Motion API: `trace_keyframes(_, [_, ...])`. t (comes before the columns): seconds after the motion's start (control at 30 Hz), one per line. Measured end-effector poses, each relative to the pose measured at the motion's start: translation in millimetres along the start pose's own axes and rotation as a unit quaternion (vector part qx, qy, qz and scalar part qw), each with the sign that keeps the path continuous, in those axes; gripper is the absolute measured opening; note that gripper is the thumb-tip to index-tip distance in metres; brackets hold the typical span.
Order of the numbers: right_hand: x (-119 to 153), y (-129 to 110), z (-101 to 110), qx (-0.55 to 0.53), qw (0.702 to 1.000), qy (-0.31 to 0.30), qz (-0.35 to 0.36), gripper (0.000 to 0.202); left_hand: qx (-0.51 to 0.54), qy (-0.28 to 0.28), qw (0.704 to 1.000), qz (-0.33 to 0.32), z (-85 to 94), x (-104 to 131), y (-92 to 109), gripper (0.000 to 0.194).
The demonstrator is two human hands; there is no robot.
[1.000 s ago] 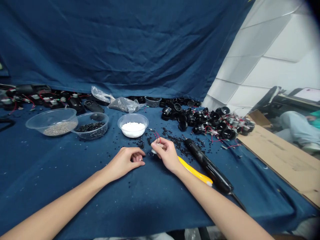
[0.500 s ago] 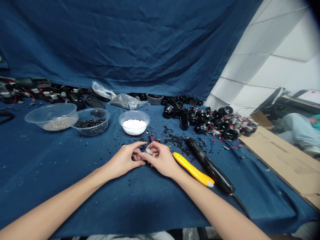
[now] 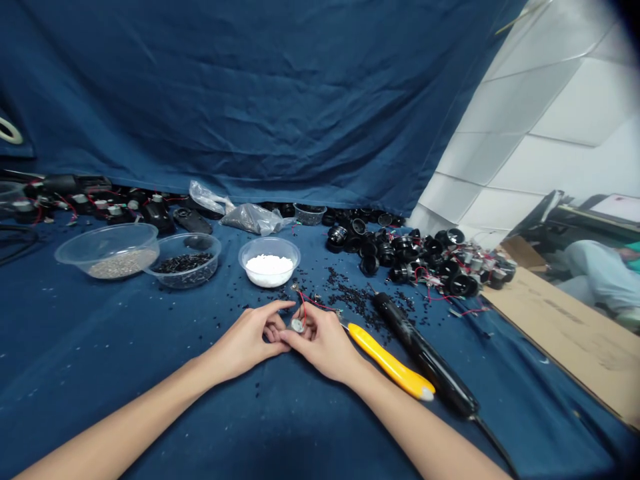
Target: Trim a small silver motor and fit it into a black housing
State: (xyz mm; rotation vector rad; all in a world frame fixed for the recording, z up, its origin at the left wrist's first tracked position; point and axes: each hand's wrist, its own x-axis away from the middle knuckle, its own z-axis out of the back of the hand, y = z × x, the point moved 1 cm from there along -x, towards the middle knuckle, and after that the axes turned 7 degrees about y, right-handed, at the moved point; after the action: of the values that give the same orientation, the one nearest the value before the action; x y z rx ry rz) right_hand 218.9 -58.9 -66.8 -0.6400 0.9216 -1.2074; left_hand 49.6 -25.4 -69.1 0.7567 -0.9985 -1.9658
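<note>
A small silver motor [image 3: 297, 325] with red wires is held between the thumb and fingers of my right hand [image 3: 320, 339], its round end facing up. The wires rise from it and run back over the cloth to small metal ends. My left hand [image 3: 255, 335] is right beside it, thumb and index finger apart in a curve and the other fingers bent inward. Its thumb tip is close to my right thumb; I see nothing in its grasp. A yellow-handled tool [image 3: 390, 360] lies by my right wrist, next to a black electric screwdriver [image 3: 425, 353] with a cord.
Beyond my hands stands a bowl of white pieces [image 3: 269, 263]. On the left are a bowl of metal screws [image 3: 107, 247] and a bowl of black screws [image 3: 183, 260]. Black housings [image 3: 400, 250] with wires pile up at right, near scattered black bits [image 3: 350, 290] and cardboard [image 3: 565, 327].
The view has tilted up slightly, so the table things sit lower in the picture. The motor has turned a little in my right hand, showing its round end and red wires more plainly.
</note>
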Motion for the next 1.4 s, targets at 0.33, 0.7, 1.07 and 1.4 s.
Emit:
trace_keyframes(0.33, [2.7, -3.7, 1.4, 0.017, 1.000, 0.001, 0.018, 0.025, 0.019, -0.007, 1.000, 0.014, 0.7, -0.6, 5.1, 0.054])
trace_keyframes(0.7, [5.6, -2.7, -0.7, 0.015, 0.999, -0.017, 0.046, 0.025, 0.025, 0.000, 0.999, 0.025, 2.7, -0.6, 6.3, 0.052])
trace_keyframes(1.07, [7.4, -2.0, -2.6, 0.055, 0.997, -0.014, 0.061, 0.023, 0.038, -0.008, 0.999, 0.030, 1.8, -1.4, 6.7, 0.042])
trace_keyframes(1.4, [6.6, -3.3, -2.8, 0.061, 0.995, -0.014, 0.072, 0.022, 0.004, -0.008, 1.000, 0.021, 4.5, -3.2, 7.3, 0.031])
